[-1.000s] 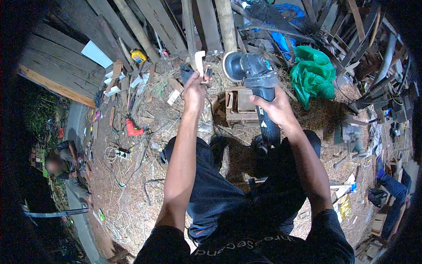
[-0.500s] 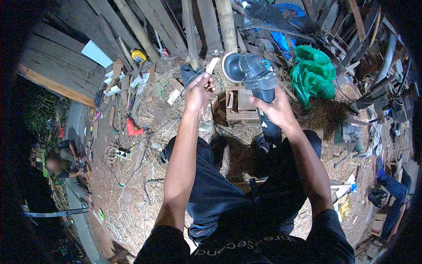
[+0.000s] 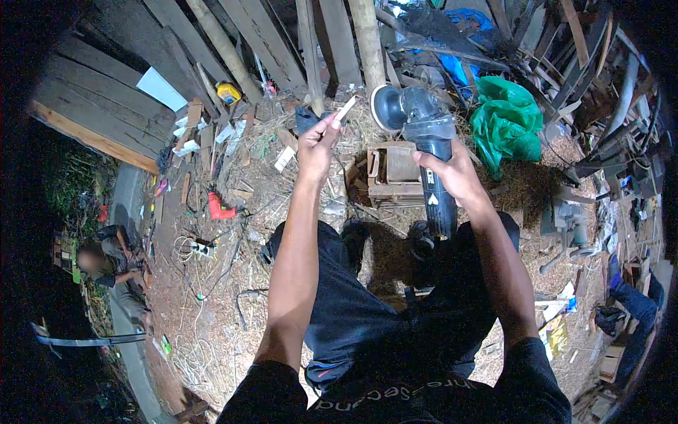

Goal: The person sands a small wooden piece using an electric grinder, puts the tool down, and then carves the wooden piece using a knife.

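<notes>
My right hand (image 3: 455, 169) is wrapped round the dark body of an angle grinder (image 3: 436, 191), which points away from me. A round, pale-edged sanding disc (image 3: 385, 109) sits on its head, facing left. Pinched in the fingers of my left hand (image 3: 318, 146) is a small pale piece of wood (image 3: 345, 109), its free end pointing up and right. The wood and the disc are apart, with a small gap between them. Below the grinder head stands a low stack of wooden pieces (image 3: 393, 169) on the ground.
A green plastic bag (image 3: 506, 120) lies right of the grinder. A red power tool (image 3: 220, 206) and a power strip (image 3: 204, 249) with cords lie at left. Planks (image 3: 261, 42) lean at the back. One person (image 3: 116, 258) sits at far left; another's legs (image 3: 635, 307) show at far right.
The wood piece in my left hand is turned and now points up and right more slenderly. The grinder has shifted slightly right and down in view, its disc turned a little.
</notes>
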The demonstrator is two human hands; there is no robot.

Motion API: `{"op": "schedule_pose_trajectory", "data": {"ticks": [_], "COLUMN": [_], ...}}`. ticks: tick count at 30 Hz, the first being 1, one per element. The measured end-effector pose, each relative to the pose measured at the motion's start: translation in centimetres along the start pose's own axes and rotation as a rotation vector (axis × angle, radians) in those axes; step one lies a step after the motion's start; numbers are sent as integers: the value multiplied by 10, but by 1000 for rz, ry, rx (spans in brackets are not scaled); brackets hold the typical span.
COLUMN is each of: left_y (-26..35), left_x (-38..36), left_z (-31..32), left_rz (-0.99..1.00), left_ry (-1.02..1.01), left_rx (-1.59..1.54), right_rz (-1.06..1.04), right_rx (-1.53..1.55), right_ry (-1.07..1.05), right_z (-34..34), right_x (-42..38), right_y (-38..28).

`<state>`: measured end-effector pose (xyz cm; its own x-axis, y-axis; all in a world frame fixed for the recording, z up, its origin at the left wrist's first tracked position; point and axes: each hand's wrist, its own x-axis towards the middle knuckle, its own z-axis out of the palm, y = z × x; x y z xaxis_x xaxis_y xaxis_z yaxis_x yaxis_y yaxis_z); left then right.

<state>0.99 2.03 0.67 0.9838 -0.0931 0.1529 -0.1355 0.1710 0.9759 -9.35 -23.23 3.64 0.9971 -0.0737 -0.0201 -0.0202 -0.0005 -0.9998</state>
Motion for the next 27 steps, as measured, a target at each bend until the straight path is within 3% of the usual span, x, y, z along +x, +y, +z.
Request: {"op": "schedule_pose_trajectory", "data": {"ticks": [5, 11, 17, 20, 24, 27], "left_y": [-1, 4, 3, 9, 4, 5], "left_x": [0, -3, -4, -1, 2, -1], "left_z": [6, 1, 10, 0, -6, 2], "left_rz": [-26, -27, -34, -9, -33, 33], "left_ry": [-21, -32, -82, -119, -32, 62], "left_rx": [-20, -89, -90, -234, -91, 297], "right_rz": [-51, 108, 93, 89, 13, -143], "right_rx": [16, 69, 82, 90, -28, -137], "right_ry": [-11, 18, -59, -57, -5, 15], "right_z": [2, -1, -2, -2, 0, 2], "right_x": [-4, -5, -4, -2, -3, -1], "right_y": [-4, -7, -7, 0, 1, 2]}}
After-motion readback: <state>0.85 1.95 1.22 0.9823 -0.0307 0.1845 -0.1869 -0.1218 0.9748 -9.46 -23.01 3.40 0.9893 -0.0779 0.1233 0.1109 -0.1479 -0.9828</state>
